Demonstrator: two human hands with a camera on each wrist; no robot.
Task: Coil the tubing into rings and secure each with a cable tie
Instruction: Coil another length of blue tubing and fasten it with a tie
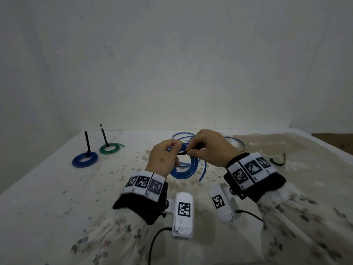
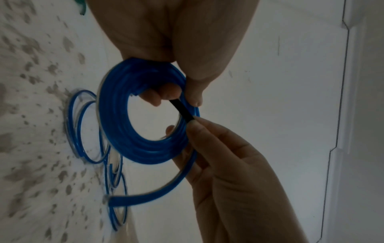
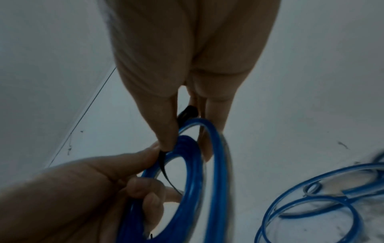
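My left hand (image 1: pixel 168 152) grips a coiled ring of blue tubing (image 2: pixel 124 118) above the table, fingers curled through its centre. The coil (image 1: pixel 188 169) hangs below both hands, and its loose end (image 2: pixel 145 196) trails off. My right hand (image 1: pixel 202 145) pinches a black cable tie (image 2: pixel 182 111) that crosses the ring's edge between thumb and forefinger. In the right wrist view the tie (image 3: pixel 164 164) runs from my right fingertips into the ring (image 3: pixel 187 189). How far the tie wraps round the coil is hidden.
A tied blue ring (image 1: pixel 85 159) and a tied green ring (image 1: pixel 110 148) lie at the left, each with a black tie tail standing up. Loose blue tubing (image 3: pixel 311 202) lies behind the hands. A clear tube with a black tie (image 1: pixel 277 157) lies to the right.
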